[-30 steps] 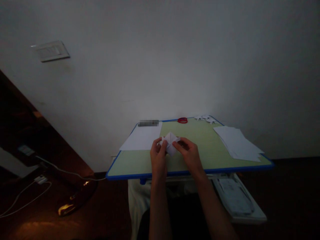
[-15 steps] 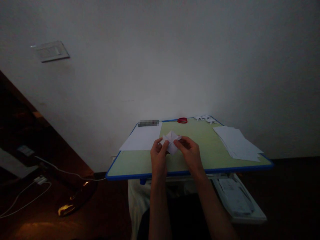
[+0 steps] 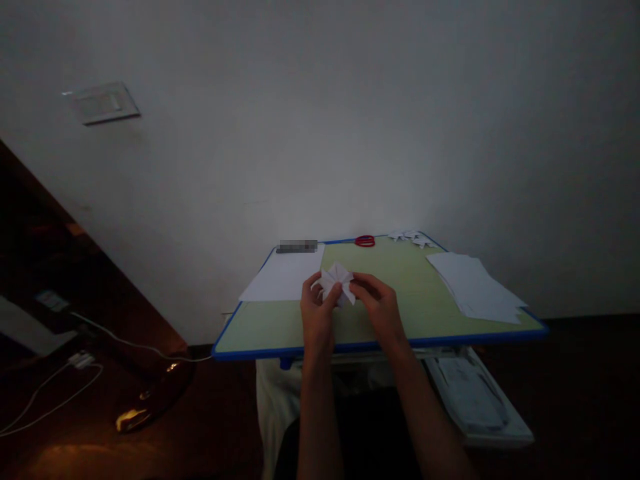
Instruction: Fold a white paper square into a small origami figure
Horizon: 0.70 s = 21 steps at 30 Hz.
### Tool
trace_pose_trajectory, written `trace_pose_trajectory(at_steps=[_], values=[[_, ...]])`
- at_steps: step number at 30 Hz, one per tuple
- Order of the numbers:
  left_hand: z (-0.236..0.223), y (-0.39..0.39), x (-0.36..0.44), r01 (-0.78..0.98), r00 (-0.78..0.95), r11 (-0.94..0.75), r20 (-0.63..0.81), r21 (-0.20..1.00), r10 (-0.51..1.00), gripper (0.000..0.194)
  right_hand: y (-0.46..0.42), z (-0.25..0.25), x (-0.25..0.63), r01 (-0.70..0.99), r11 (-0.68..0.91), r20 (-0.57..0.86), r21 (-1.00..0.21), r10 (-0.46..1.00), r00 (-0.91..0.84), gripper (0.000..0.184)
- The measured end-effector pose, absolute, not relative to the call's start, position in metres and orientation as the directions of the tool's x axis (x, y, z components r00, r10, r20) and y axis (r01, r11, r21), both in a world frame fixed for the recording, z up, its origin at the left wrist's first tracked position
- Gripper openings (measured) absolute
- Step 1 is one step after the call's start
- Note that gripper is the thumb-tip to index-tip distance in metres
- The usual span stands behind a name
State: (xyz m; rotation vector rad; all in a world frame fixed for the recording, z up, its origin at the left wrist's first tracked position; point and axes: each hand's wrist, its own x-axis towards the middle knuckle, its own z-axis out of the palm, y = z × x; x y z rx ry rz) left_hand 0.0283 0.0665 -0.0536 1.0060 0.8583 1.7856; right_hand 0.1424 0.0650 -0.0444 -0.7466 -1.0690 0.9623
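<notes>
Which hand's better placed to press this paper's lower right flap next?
Probably the right hand: its fingers are at the right edge of the folded paper, by that flap; the left hand has its thumb over the front.

both hands [image 3: 317, 319] hold folded wht ppr [image 3: 336, 275] over grn tbl [image 3: 415, 287].

Grey-white wall [image 3: 320, 133] is rising beyond the left hand [image 3: 318, 312]; blue-edged, pale-green table [image 3: 265, 327] is standing beneath; dark-brown floor [image 3: 220, 413] is extending leftward.
</notes>
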Motion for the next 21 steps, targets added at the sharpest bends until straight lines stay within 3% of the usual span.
trace_pose_trajectory(at_steps=[8,16,21], values=[[-0.057,0.068,0.026,-0.301,-0.261,-0.404,0.333,0.864,0.906,0.048,0.060,-0.045,0.145,-0.177,0.499,0.494,-0.848,0.866,0.075,0.018],[-0.059,0.067,0.027,-0.394,-0.206,-0.372,0.314,0.841,0.927,0.057,0.064,-0.049,0.144,-0.110,0.555,0.551,-0.825,0.832,0.065,0.017],[-0.055,0.066,0.029,-0.379,-0.198,-0.345,0.289,0.859,0.937,0.025,0.068,-0.054,0.143,-0.061,0.518,0.503,-0.853,0.847,0.170,0.020]])
